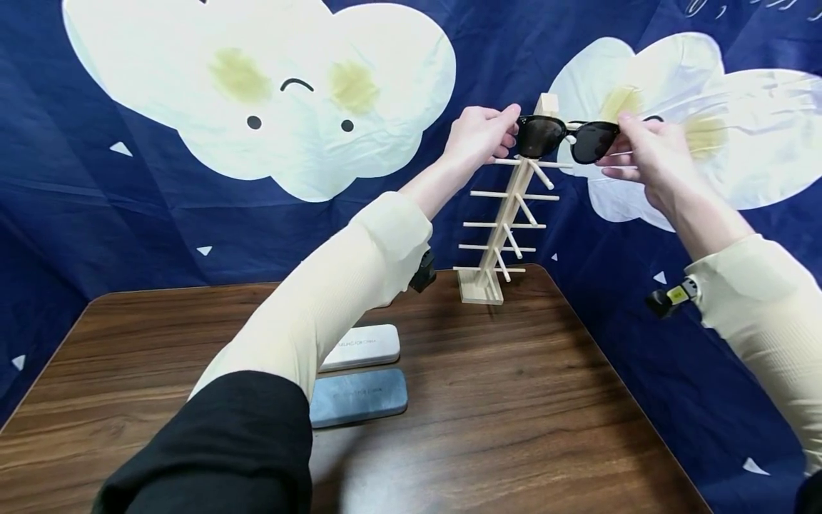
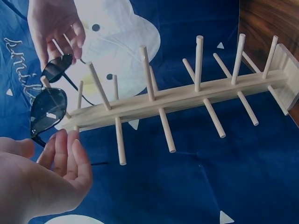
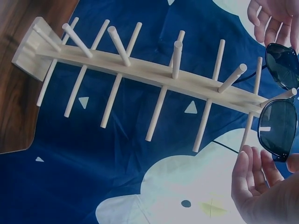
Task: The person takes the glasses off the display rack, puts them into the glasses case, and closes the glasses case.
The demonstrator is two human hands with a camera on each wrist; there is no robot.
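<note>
Black-framed sunglasses (image 1: 541,137) with dark lenses are held up at the top of a wooden peg stand (image 1: 507,203). My left hand (image 1: 480,135) pinches them at one outer corner of the frame. At the opposite corner, my right hand (image 1: 656,153) pinches the frame between thumb and fingers. Seen from the left wrist, the sunglasses (image 2: 48,112) overlap the topmost pegs, and their thin temples extend back on either side of the post. In the right wrist view, a peg tip shows at the nose bridge of the sunglasses (image 3: 277,130).
The stand's square base (image 1: 478,289) is at the far right of a brown wood table (image 1: 488,400). A white glasses case (image 1: 369,346) and a blue one (image 1: 362,396) lie partly behind my left sleeve. A dark blue cloth (image 1: 160,214) with white clouds hangs behind.
</note>
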